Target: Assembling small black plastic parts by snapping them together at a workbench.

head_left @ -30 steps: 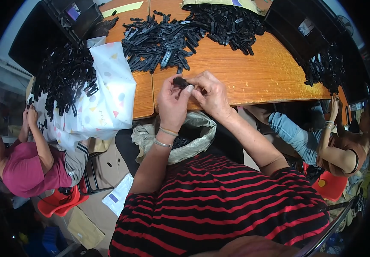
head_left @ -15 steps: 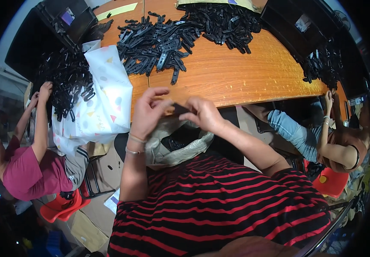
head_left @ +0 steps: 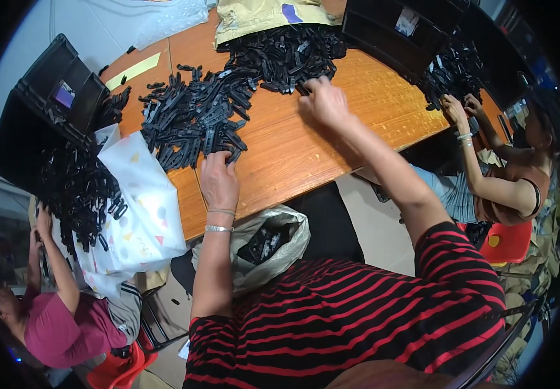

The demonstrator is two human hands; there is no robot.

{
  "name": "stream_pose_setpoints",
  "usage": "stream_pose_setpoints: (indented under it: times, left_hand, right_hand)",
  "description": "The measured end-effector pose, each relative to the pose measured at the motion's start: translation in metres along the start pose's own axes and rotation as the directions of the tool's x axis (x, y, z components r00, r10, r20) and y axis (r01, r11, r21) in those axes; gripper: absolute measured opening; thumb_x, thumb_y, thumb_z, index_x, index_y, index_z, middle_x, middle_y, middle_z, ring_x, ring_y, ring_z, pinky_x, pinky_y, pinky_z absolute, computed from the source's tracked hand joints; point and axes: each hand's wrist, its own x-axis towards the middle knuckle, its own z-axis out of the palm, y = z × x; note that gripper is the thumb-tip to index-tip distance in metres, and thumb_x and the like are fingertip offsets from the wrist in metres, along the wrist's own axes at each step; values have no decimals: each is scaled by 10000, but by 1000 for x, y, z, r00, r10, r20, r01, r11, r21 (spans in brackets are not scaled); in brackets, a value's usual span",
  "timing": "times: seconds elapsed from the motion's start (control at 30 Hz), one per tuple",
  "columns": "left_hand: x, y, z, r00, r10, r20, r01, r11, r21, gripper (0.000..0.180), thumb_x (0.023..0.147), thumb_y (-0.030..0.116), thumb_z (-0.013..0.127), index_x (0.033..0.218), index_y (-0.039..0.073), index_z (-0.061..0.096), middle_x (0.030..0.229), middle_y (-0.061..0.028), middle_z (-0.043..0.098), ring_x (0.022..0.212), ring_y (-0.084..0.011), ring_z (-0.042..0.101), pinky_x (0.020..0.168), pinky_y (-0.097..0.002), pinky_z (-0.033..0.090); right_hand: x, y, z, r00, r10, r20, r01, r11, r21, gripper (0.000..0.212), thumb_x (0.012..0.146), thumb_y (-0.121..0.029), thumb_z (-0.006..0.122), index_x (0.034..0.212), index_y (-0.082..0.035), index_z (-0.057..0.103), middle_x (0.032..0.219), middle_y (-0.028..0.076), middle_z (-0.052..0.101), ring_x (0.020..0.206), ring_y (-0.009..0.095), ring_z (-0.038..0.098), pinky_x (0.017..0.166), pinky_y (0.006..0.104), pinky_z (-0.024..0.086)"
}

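Two heaps of slim black plastic parts lie on the wooden table, a left heap [head_left: 192, 117] and a far heap [head_left: 286, 58]. At the near edge of the left heap is my left hand [head_left: 220, 185], its fingers curled down onto a black part. My right hand [head_left: 327, 104] reaches to the near right edge of the far heap, thumb and fingers closing around a dark part there, mostly hidden by the fingers. Below the table edge, an open whitish woven sack [head_left: 296, 243] stands against my body with several black parts inside.
A yellow bag [head_left: 247, 19] spills into the far heap. Black bins [head_left: 50, 110] stand left and right. White patterned sheeting [head_left: 144, 207] drapes over the left table edge. One person sits at left [head_left: 72, 330], another at right [head_left: 510, 194], each handling black parts.
My hands, together above the sack with a dark part between them, have separated and reached forward to the two heaps. The view has shifted, showing more of the table's far side.
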Motion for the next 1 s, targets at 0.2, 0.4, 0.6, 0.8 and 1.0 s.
stream_pose_setpoints:
  times: [0.2,0.4,0.6,0.8,1.0]
  left_hand:
    - [-9,-7,-9,998,-61,-24,62,998,12,173,735,24,684,892,46,614,874,-112,578,849,-321,542,749,-394,441]
    - [-20,3,-16,998,58,-5,-58,996,-72,135,742,24,672,857,40,604,834,-119,577,831,-325,541,723,-393,433]
    - [-24,10,-14,999,24,-32,-30,979,-201,120,783,38,649,892,35,599,826,-111,606,758,-282,580,663,-373,445]
    - [-27,3,-5,935,-300,190,330,541,-774,166,819,-20,636,980,-21,594,853,-58,623,771,-130,617,690,-237,492]
    - [-27,7,-8,810,-389,438,513,110,-851,198,854,5,633,1035,-46,569,918,-107,638,826,-171,647,758,-249,530]
  right_hand:
    - [34,16,33,984,29,174,2,985,-173,388,753,-267,718,1082,-83,626,1081,176,565,915,366,613,785,446,504]
    - [-15,-22,42,948,-283,144,287,958,-8,241,768,-124,676,1002,-76,650,995,147,580,839,348,624,733,439,505]
    - [-36,-34,36,889,-456,31,449,885,123,243,775,-68,665,1017,-64,649,945,122,580,842,319,614,713,407,501]
    - [-31,-35,31,891,-448,79,435,889,142,149,787,-64,586,935,-55,602,891,154,534,850,351,581,710,446,475]
    - [-33,-35,23,869,-493,41,484,864,137,144,801,-64,581,941,-33,561,877,172,542,878,364,569,744,438,466]
